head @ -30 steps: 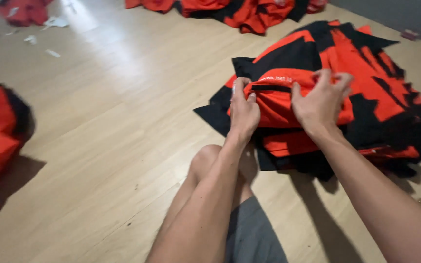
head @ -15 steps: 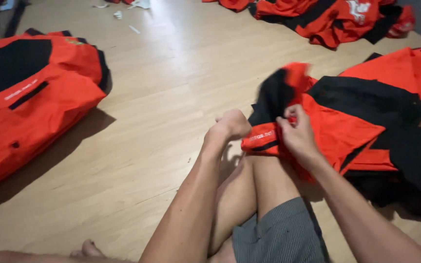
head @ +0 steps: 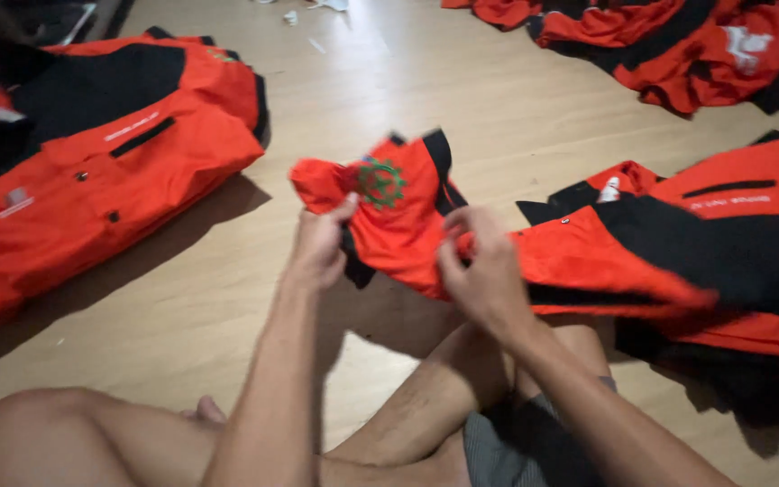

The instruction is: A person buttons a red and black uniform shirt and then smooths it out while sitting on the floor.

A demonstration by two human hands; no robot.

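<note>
I sit on a wooden floor with my bare legs folded under my arms. Both hands hold up one orange and black shirt with a green gear-shaped emblem. My left hand pinches the shirt's left part near the emblem. My right hand grips the fabric lower and to the right. The shirt trails off rightward onto a stack of like garments.
A stack of folded orange and black shirts lies at the left. A loose heap of the same garments sits at the far right. Small scraps lie on the floor at the top.
My hands lifted a shirt off the right-hand stack and spread it out in front of me, showing the emblem. My view swung left, bringing the left stack fully into sight.
</note>
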